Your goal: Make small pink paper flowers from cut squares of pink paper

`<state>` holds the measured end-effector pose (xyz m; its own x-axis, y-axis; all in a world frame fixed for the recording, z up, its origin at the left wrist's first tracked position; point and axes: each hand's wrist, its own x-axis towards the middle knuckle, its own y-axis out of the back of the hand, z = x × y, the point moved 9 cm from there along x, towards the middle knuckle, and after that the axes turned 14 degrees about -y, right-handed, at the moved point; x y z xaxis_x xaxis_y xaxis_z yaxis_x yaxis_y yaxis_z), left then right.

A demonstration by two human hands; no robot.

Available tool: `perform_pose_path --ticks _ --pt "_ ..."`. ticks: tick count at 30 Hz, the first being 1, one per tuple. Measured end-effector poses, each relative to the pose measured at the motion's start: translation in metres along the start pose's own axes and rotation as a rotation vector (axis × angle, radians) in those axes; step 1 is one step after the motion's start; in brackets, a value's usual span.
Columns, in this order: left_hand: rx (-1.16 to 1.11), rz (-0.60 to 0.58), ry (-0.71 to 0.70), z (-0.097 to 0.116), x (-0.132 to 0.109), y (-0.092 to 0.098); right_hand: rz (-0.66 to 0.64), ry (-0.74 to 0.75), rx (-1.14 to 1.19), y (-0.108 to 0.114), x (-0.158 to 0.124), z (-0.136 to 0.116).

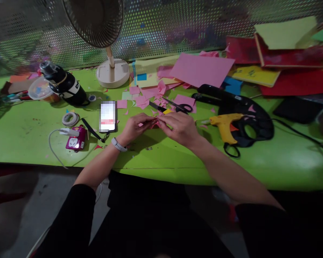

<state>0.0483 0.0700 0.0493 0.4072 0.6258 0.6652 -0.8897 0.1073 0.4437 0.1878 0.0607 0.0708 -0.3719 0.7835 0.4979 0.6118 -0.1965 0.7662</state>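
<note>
My left hand (136, 126) and my right hand (179, 126) meet over the green table (29, 132), fingers pinched together on a small pink paper piece (153, 123) between them. A white band sits on my left wrist. Just beyond the hands lie black-handled scissors (177, 106) and several pink paper squares (146, 94). A yellow glue gun (226, 125) lies to the right of my right hand.
A phone (107, 116), a tape roll (70, 118), a pink power plug (75, 139) and a black bottle (66, 85) lie left. A fan base (112, 72) stands behind. Coloured paper sheets (201, 69) and books pile at the back right.
</note>
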Motion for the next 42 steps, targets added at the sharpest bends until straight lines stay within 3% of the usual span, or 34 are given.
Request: perform_pose_path --ticks 12,19,22,26,30,34,38,42 --pt "-0.090 -0.025 0.011 0.005 0.003 -0.003 -0.011 0.043 -0.026 0.006 0.002 -0.004" --pt "-0.053 0.074 0.013 0.010 0.006 0.013 0.004 -0.013 0.142 0.016 0.006 0.004" --pt "-0.041 0.169 0.074 0.001 0.005 0.023 -0.119 -0.073 0.243 0.013 0.010 0.009" --pt "-0.092 0.219 0.170 -0.016 0.000 0.025 -0.419 -0.090 0.232 -0.010 -0.001 0.008" --pt "-0.051 0.143 0.185 -0.020 0.000 0.019 -0.512 -0.090 0.143 -0.024 -0.019 0.008" --pt "0.147 -0.019 0.112 -0.009 0.004 0.012 -0.540 -0.123 0.003 -0.029 -0.030 0.013" --pt "0.277 -0.201 0.082 -0.005 0.003 0.000 -0.478 -0.138 -0.051 -0.016 -0.033 0.023" --pt "0.330 -0.233 0.077 -0.008 -0.001 -0.008 -0.380 -0.177 -0.079 0.008 -0.033 0.045"
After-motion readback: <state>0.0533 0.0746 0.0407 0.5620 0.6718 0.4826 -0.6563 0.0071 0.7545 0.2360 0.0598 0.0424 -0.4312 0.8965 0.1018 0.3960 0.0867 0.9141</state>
